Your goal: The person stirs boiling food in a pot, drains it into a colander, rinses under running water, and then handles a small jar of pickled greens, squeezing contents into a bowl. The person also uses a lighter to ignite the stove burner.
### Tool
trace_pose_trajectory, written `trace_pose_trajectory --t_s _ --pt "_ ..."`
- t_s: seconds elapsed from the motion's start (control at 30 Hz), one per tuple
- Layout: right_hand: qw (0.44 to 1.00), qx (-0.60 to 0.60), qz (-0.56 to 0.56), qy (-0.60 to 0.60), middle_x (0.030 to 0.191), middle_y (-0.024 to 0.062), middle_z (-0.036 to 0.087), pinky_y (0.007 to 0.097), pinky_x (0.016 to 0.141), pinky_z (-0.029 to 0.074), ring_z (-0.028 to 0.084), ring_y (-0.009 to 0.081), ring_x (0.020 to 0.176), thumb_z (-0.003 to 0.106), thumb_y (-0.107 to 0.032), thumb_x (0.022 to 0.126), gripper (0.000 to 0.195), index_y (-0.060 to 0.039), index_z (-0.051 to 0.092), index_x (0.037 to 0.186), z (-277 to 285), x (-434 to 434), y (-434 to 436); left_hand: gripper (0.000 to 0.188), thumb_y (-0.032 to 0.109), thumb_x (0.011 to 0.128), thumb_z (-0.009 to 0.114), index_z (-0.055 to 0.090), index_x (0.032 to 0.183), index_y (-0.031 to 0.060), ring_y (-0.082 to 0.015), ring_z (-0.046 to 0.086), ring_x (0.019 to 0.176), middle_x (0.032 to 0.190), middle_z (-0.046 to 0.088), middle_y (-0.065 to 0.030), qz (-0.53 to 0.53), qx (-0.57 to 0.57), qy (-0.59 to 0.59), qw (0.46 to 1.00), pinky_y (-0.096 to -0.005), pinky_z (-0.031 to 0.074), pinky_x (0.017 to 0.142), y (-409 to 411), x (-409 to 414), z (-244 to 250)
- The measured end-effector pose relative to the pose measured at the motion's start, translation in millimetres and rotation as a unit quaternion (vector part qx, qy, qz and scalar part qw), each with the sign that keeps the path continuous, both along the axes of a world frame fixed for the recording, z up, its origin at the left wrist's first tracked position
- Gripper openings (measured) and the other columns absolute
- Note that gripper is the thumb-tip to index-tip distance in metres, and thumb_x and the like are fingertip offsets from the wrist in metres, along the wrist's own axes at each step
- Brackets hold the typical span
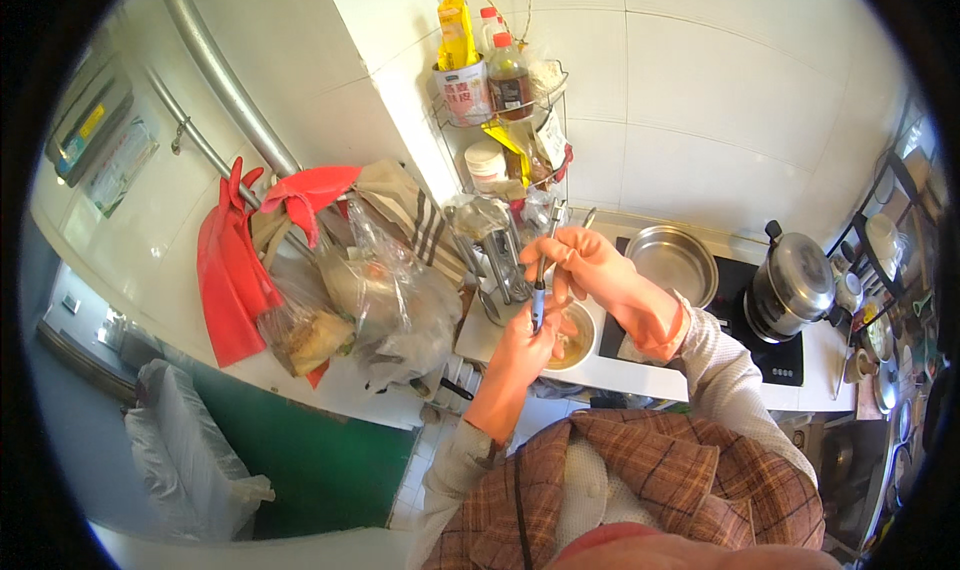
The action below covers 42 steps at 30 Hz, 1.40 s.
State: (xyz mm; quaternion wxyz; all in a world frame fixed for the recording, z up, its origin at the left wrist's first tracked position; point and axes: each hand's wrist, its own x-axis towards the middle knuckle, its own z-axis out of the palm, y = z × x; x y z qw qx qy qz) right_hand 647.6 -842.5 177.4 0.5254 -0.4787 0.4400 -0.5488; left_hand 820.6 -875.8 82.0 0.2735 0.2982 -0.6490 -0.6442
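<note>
Both my hands wear orange rubber gloves. My left hand (527, 343) is closed around the blue handle of a slim metal kitchen tool (538, 304), which stands nearly upright. My right hand (592, 266) is above and to the right, its fingers pinching the tool's metal shaft; the tool's exact kind cannot be told. Below and partly behind my hands is a white bowl (592, 337) with yellowish contents, partly hidden by my left glove. A wire utensil holder (495, 259) stands just left of my hands, with a metal spoon (489, 305) beside it.
A steel pan (673, 264) and a lidded pot (795, 281) stand on the black cooktop (780, 356) at right. A wire corner rack (499, 116) holds bottles and packets. Plastic bags (397, 307) and red rubber gloves (234, 277) hang at left. A dish rack (877, 247) is far right.
</note>
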Motion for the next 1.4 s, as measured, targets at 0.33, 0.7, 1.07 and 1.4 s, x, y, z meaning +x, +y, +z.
trace_pose_trajectory --t_s 0.33,0.7,1.07,1.4 --pt "0.926 -0.322 -0.169 0.104 0.088 0.0037 0.076 0.0191 0.05 0.048 0.064 0.0065 0.058 0.054 -0.034 0.112 0.034 -0.0053 0.072 0.107 116.4 -16.2 -90.2 0.054 0.013 0.105 0.064 0.043 0.154 0.0032 -0.0252 0.06 0.126 0.149 0.054 -0.017 0.054 -0.03 0.205 0.977 -0.0361 0.051 0.108 -62.2 43.5 -8.0" --pt "0.847 -0.408 -0.334 0.068 0.081 0.0049 0.063 0.0294 0.051 0.047 0.058 0.0129 0.058 0.051 -0.013 0.106 0.017 -0.0046 0.065 0.106 253.9 -80.8 -307.2 0.042 0.011 0.109 0.057 0.049 0.149 0.0035 -0.024 0.066 0.116 0.139 0.062 -0.0175 0.086 0.065 0.136 0.985 -0.0361 0.056 0.098 -80.3 105.0 -54.7" --pt "0.892 -0.157 -0.267 0.33 0.095 0.0122 0.075 0.0321 0.078 0.061 0.075 0.0214 0.084 0.065 -0.033 0.104 0.038 0.0044 0.075 0.1 220.3 -124.3 -368.0 0.038 0.01 0.107 0.061 0.055 0.143 -0.0018 -0.0194 0.068 0.109 0.131 0.067 -0.015 0.051 0.102 0.059 0.992 -0.0309 0.058 0.092 -73.8 110.7 -64.4" --pt "0.889 -0.21 -0.297 0.277 0.093 0.0034 0.075 0.0321 0.079 0.057 0.068 0.0131 0.085 0.068 -0.038 0.101 0.036 -0.0058 0.074 0.116 119.3 -11.1 -143.5 0.039 0.017 0.109 0.059 0.056 0.144 0.0004 -0.022 0.07 0.109 0.128 0.07 -0.0127 -0.169 0.126 -0.009 0.978 -0.0315 0.058 0.092 -59.5 41.7 -55.5"
